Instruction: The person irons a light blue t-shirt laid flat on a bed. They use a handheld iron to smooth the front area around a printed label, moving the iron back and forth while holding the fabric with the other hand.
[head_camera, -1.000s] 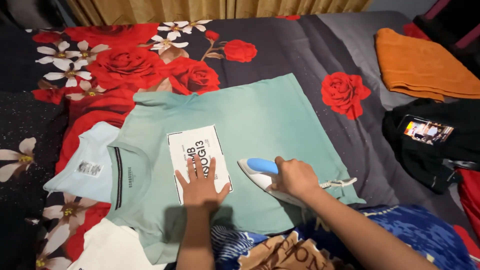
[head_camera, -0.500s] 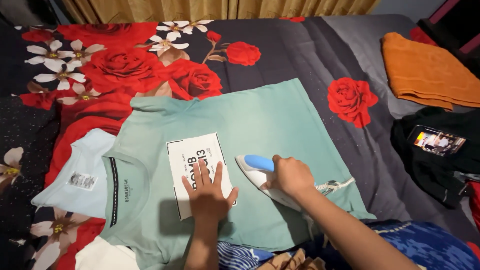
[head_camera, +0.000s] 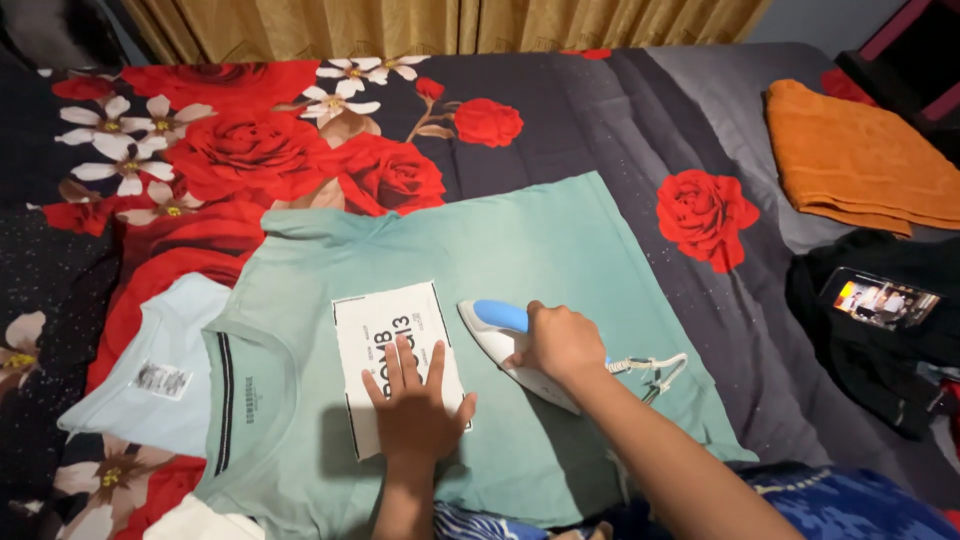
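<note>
One iron, one green shirt, two hands on a bed.

Nearest, the left hand lies flat, fingers released and spread over the white patch of the green shirt. At its 2 o'clock, just beside those fingers, the right hand is clenched around the blue handle of the single iron, sole on the shirt. One pale shirt pokes out at 9 o'clock. Farther off on the bed: one phone at 3 o'clock, one orange towel at 2 o'clock.
</note>
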